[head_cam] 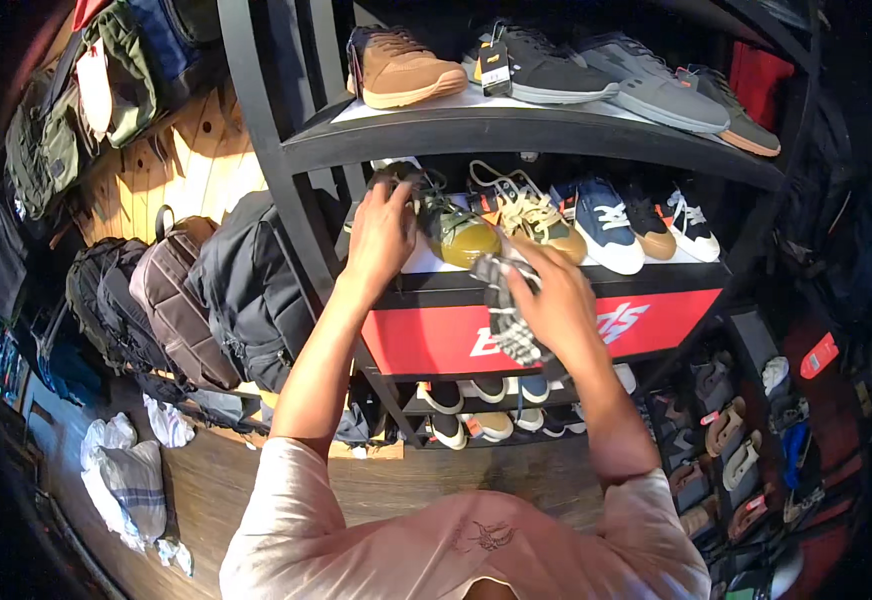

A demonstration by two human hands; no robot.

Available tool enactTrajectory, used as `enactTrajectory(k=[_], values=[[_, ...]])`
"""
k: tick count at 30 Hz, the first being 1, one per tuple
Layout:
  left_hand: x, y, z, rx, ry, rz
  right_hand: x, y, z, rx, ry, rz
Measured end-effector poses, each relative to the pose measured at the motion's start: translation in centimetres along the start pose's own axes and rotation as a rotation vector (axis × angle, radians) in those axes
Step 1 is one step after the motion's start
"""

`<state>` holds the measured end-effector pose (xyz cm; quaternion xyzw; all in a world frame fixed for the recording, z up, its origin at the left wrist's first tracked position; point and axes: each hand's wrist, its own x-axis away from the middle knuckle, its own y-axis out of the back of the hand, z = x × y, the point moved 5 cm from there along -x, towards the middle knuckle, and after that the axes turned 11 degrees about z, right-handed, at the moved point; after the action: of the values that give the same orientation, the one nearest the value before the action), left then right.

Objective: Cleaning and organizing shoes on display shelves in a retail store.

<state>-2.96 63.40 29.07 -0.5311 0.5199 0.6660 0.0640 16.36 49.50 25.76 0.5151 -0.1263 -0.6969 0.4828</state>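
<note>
My left hand (382, 238) is at the left end of the middle shelf, its fingers curled over a dark shoe (392, 174) that is blurred and mostly covered by the hand. To its right sits an olive-green sneaker (466, 238) with a glossy yellowish toe. A black-and-white checked cloth (512, 319) is bunched in my right hand (556, 292), just in front of that toe and overlapping the red sign panel (421, 334). Beyond the right hand stands a sneaker with cream laces (537, 214), close to a navy sneaker with a white toe (607, 225).
Larger sneakers (413, 71) line the top shelf (526, 139); more shoes (492, 425) sit below the panel. Backpacks (252, 292) stand at left, with bags (117, 82) hanging above. White plastic bags (132, 487) lie on the wooden floor (226, 510). Sandals (740, 457) fill a rack at right.
</note>
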Motion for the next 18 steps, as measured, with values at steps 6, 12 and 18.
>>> enactTrajectory(k=[6,12,18], values=[[0.1,-3.1,3.8,-0.312,0.19,0.356,-2.8,-5.2,1.8,0.181,-0.115,0.2],[0.4,-1.3,0.8,-0.233,0.08,0.206,-1.8,-4.1,1.0,0.065,-0.206,0.268],[1.8,-2.9,-4.7,0.2,-0.403,0.582,0.0,3.9,-5.7,0.174,-0.268,-0.165]])
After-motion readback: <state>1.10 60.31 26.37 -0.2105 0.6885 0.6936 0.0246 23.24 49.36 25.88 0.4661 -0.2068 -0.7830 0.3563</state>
